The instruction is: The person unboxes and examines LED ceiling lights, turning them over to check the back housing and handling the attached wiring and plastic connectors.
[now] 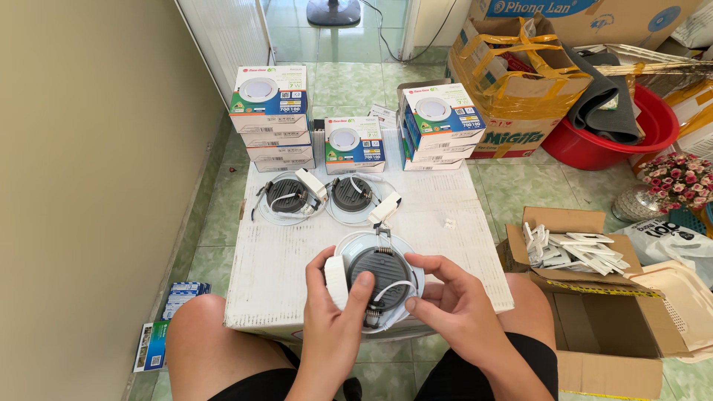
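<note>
Round white-rimmed downlight [380, 273], dark ribbed back up, in closed grip of left hand [336, 312] and right hand [453, 304].

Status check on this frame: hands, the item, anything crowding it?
Left hand and right hand both grip round white recessed lamp with dark back. Held over white board. Two more lamps lie beyond, apart.

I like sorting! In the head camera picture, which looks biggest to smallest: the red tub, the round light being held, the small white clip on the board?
1. red tub
2. round light, though it's nearer the camera
3. small white clip
</note>
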